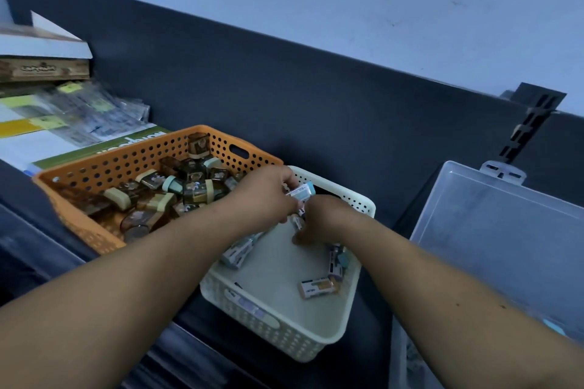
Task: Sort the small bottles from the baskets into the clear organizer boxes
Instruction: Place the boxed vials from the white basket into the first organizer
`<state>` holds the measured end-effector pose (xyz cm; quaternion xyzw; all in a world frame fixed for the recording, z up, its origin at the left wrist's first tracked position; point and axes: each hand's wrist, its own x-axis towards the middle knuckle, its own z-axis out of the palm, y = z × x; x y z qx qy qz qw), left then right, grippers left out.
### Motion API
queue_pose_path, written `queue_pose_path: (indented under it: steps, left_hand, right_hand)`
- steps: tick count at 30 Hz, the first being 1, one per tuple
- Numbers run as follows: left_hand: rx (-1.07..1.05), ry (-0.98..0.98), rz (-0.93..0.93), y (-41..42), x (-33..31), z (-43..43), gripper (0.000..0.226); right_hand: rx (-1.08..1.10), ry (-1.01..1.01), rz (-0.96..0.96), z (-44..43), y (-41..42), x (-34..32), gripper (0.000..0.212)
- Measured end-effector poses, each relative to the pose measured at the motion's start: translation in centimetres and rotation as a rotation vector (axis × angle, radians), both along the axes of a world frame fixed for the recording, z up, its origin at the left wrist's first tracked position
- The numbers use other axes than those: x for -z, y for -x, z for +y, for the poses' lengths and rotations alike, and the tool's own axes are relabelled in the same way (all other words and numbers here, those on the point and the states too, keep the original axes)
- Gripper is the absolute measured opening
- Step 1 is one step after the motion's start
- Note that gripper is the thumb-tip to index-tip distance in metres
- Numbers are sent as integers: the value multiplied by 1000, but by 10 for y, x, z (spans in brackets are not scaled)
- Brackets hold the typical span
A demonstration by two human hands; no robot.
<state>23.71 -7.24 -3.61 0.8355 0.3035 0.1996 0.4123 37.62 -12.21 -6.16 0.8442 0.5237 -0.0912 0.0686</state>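
Both hands reach into a cream basket (pixel 252 316) on the dark shelf. My left hand (pixel 267 196) grips a small white-labelled bottle with a light blue cap (pixel 301 191) above the basket. My right hand (pixel 319 218) is curled over another small bottle (pixel 297 222) near the basket's floor. More white-labelled bottles lie loose in the cream basket (pixel 319 287). An orange perforated basket (pixel 94 230) to the left holds several brown bottles with beige and teal caps (pixel 151 199). A clear organizer box with its lid raised (pixel 493 246) stands at the right.
Stacked books, papers and a box (pixel 57 117) lie on the shelf at the far left. A dark back panel (pixel 316 110) runs behind the baskets. A slotted black bracket (pixel 531 123) rises behind the clear box.
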Motion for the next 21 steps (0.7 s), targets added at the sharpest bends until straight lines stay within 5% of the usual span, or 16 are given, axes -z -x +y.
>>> queue_pose_path:
  steps: [5,10,16,21]
  left_hand:
    - [-26,69,-63,9,-2,-2,13]
    - [-57,78,-100,14,-12,-6,22]
    - [20,201,-237,-2,-29,-28,18]
    - [35,353,-280,-33,-42,-59,21]
  right_hand:
    - [-19,23,-5,-4,1,-10,15]
    - [30,-167,165,-28,-6,-35,11]
    - [336,-550,839,-79,-33,-56,29]
    - [482,-720,1287,-141,-45,-77,19]
